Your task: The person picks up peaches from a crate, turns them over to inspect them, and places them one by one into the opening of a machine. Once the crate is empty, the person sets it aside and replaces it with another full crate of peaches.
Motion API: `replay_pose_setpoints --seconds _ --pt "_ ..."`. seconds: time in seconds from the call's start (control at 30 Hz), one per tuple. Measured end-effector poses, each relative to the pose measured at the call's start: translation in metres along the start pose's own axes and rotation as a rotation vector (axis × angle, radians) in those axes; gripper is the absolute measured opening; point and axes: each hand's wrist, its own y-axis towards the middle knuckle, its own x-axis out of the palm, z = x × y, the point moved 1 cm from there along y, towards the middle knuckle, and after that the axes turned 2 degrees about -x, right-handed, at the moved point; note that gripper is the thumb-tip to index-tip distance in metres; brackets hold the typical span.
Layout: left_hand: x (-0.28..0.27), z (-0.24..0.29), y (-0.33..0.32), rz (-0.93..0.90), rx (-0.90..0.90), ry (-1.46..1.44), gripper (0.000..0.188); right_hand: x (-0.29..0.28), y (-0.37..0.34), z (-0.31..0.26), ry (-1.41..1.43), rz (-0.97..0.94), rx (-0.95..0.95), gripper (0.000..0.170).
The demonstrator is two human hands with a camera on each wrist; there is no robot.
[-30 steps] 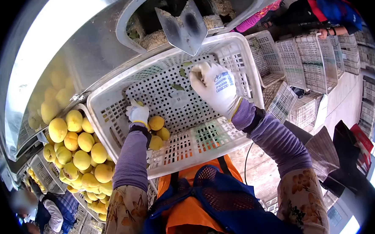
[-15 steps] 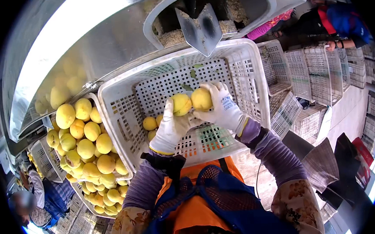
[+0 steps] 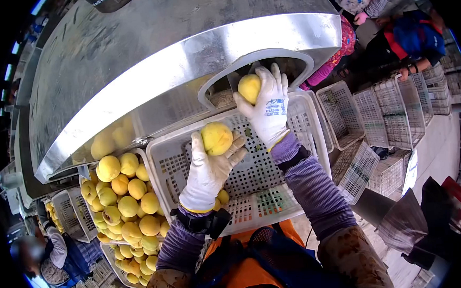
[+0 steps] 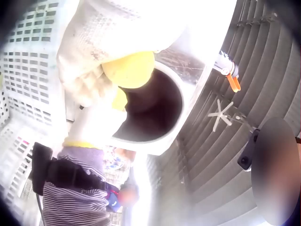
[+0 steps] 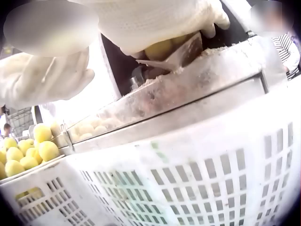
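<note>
My left hand [image 3: 211, 168], in a white glove, holds a large yellow peach [image 3: 217, 138] between thumb and fingers above the crate's left part. At the oval machine opening [image 3: 204, 96], my gloved right hand [image 3: 270, 108] grips another yellow peach [image 3: 249, 88]. In the right wrist view this peach [image 5: 160, 49] is partly covered by the glove, close over a V-shaped metal trough [image 5: 186, 54]. Under both hands is a white perforated crate [image 3: 322, 155], with a few peaches [image 3: 223, 196] partly hidden behind the left wrist. The left wrist view is overexposed around the gloves.
A heaped crate of yellow peaches [image 3: 129, 206] stands at the left, against the big crate. The steel machine housing [image 3: 133, 71] curves across the far side. Stacked crates [image 3: 380, 115] and people, one in a blue top [image 3: 418, 40], are at the right.
Both hands were apart over the crate, then met above it with two peaches. Now the right hand has moved forward to the machine opening with one, while the left holds the other. The view has tilted up.
</note>
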Motion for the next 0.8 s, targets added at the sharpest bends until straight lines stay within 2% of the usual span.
replay_pose_setpoints --seconds 0.1,0.13,0.23,0.27,0.3,0.37,0.4,0.43,0.5,0.53,0.57,0.63,0.73,0.8 --pt "-0.022 -0.013 0.000 -0.015 -0.065 -0.087 0.084 0.012 0.010 0.001 0.013 -0.037 0.083 0.074" --pt "-0.028 -0.014 0.003 -0.029 -0.068 -0.106 0.085 0.017 0.018 0.001 -0.025 0.050 0.047 0.069" --pt "-0.024 -0.006 0.010 -0.262 -0.091 -0.168 0.079 0.009 0.044 -0.005 0.067 0.002 0.070 0.062" --pt "-0.015 -0.003 0.006 -0.194 -0.043 -0.106 0.076 0.005 0.054 -0.005 0.029 -0.041 0.011 0.056" --pt "-0.011 -0.004 0.006 -0.177 -0.020 -0.073 0.075 -0.011 0.069 -0.013 0.176 -0.310 0.152 0.053" --pt "-0.003 0.000 0.009 -0.165 0.040 0.007 0.074 -0.038 0.071 -0.018 0.366 -0.441 0.232 0.063" --pt "-0.002 0.003 0.011 -0.270 0.057 -0.007 0.072 -0.052 0.058 -0.029 0.457 -0.219 0.180 0.071" --pt "0.003 0.006 0.009 -0.279 0.077 0.006 0.072 -0.068 0.036 -0.043 0.542 -0.003 0.123 0.081" --pt "0.017 0.009 0.002 -0.283 0.119 0.020 0.072 -0.074 -0.013 -0.055 0.352 -0.043 0.021 0.097" --pt "0.020 0.004 -0.001 -0.272 0.133 0.004 0.074 -0.072 -0.025 -0.066 0.394 -0.136 0.109 0.097" --pt "0.017 -0.001 0.001 -0.263 0.081 0.000 0.077 -0.070 -0.032 -0.074 0.388 -0.166 0.130 0.088" --pt "0.036 0.007 -0.008 -0.278 -0.072 -0.340 0.077 -0.071 -0.031 -0.069 0.468 -0.149 0.086 0.077" --pt "-0.009 0.003 -0.004 0.030 0.071 -0.085 0.077 -0.055 -0.014 -0.053 0.340 0.018 0.121 0.067" --pt "-0.061 -0.005 -0.003 0.356 0.014 0.103 0.075 -0.026 -0.003 -0.028 0.182 0.004 0.113 0.068"
